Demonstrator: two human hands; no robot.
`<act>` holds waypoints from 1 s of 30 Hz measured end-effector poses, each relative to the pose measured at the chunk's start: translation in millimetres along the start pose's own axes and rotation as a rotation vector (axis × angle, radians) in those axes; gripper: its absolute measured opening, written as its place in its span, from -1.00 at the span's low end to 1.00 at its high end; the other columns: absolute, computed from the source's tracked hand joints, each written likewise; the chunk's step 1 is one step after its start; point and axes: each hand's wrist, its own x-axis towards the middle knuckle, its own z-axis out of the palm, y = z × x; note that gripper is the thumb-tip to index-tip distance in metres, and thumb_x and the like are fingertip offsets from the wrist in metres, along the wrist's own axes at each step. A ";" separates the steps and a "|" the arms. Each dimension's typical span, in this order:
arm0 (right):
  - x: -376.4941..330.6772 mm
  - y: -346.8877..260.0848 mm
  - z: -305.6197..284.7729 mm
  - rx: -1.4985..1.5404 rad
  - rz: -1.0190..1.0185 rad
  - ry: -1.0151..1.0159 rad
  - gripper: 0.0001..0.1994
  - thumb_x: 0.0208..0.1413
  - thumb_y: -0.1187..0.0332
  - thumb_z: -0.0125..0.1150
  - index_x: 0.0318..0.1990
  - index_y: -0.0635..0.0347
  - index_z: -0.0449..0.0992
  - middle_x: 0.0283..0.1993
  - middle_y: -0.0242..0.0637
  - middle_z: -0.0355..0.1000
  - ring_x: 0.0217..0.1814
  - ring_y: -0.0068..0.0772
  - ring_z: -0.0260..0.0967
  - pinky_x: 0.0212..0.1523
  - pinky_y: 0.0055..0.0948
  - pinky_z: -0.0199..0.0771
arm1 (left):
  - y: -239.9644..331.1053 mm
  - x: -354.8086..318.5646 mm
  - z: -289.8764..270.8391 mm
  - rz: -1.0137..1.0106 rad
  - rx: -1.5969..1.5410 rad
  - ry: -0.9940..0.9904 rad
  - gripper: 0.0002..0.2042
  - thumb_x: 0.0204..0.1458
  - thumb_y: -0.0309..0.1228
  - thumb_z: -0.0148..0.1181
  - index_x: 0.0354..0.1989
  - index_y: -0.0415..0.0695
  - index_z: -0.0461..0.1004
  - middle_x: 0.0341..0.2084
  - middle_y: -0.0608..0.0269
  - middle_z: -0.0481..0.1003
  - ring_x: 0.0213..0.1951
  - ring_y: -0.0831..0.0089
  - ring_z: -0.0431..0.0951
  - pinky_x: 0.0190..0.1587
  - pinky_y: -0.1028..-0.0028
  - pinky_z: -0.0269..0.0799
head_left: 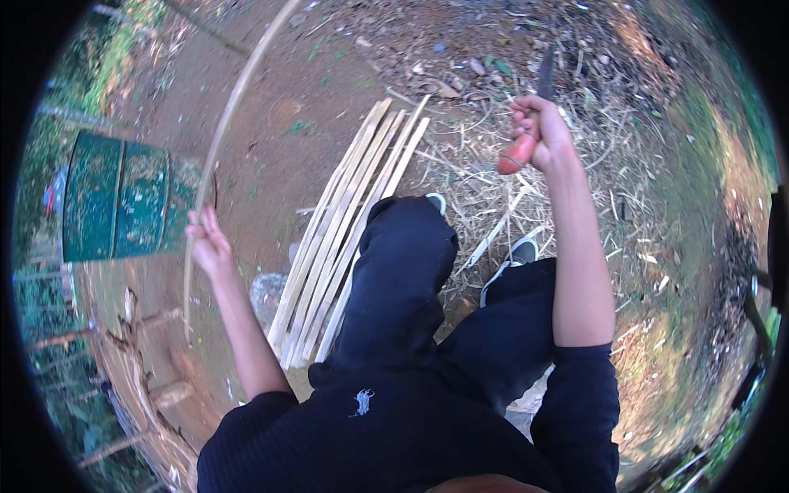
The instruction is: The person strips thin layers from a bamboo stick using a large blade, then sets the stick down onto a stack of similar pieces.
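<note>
My left hand (209, 242) is out to my left, closed around a long thin bamboo strip (230, 115) that bends up and away to the top of the view. My right hand (538, 131) is raised ahead on the right, gripping a knife (526, 123) with an orange-red handle and a dark blade pointing away from me. Between my hands, a bundle of pale split bamboo slats (345, 222) lies on the ground next to my left knee. I am seated, with dark trousers and grey shoes (518, 253) in view.
A green metal drum (123, 197) lies on its side at the left. Bamboo shavings and dry scraps (493, 181) litter the dirt near my feet. Cut wood and a curved woven edge (140, 386) sit at the lower left. Dark objects stand at the right rim.
</note>
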 end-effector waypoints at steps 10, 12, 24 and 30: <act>18.6 6.4 -10.5 -0.038 0.109 -0.076 -0.90 0.12 0.47 0.10 -0.30 0.34 0.38 -0.51 -0.43 0.28 -0.62 -0.75 0.12 -0.63 -0.68 0.23 | -56.5 -78.9 -205.7 -0.356 0.097 0.611 -0.71 0.35 -0.47 -0.16 0.13 -0.41 0.13 0.13 -0.06 0.24 0.16 -0.07 0.39 0.21 0.10 0.52; 21.2 7.9 -7.9 -0.056 0.104 -0.070 -0.90 0.11 0.47 0.12 -0.31 0.34 0.38 -0.52 -0.42 0.28 -0.63 -0.75 0.11 -0.63 -0.68 0.23 | -68.3 -75.0 -224.0 -0.364 0.139 0.585 -0.74 0.35 -0.47 -0.17 0.08 -0.42 0.16 0.11 -0.08 0.26 0.14 -0.06 0.41 0.22 0.09 0.51; 19.3 18.3 9.7 -0.080 0.107 -0.037 -0.91 0.10 0.51 0.12 -0.30 0.32 0.36 -0.53 -0.42 0.29 -0.65 -0.76 0.10 -0.65 -0.69 0.22 | -120.1 -75.1 -217.6 -0.547 -0.028 0.729 -0.76 0.36 -0.50 -0.24 0.06 -0.46 0.13 0.07 -0.19 0.31 0.11 -0.18 0.42 0.20 0.03 0.50; 26.7 25.5 13.3 -0.099 0.145 -0.070 -0.93 0.11 0.48 0.10 -0.32 0.30 0.37 -0.51 -0.43 0.28 -0.65 -0.76 0.08 -0.64 -0.68 0.23 | -123.9 -77.6 -225.3 -0.642 -0.105 0.751 -0.78 0.34 -0.55 -0.25 0.03 -0.48 0.16 0.06 -0.33 0.31 0.13 -0.27 0.39 0.20 0.00 0.49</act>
